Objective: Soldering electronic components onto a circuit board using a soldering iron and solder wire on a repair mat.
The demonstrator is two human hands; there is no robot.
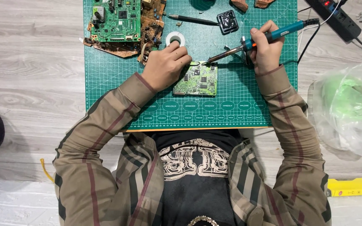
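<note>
Green and small, the circuit board (197, 80) lies flat near the middle of the cutting mat (109, 83), and my left hand (165, 65) rests at its upper left corner with fingers curled, pinching a thin wire of solder that I can barely make out. My right hand (266, 49) is clenched around the teal handle of the soldering iron (248, 44), whose tip touches the board's top edge. Beyond my left hand sit a white solder spool (175, 39) and a stack of larger boards (122, 23); a crumpled plastic bag (348, 109) lies off the mat, right.
</note>
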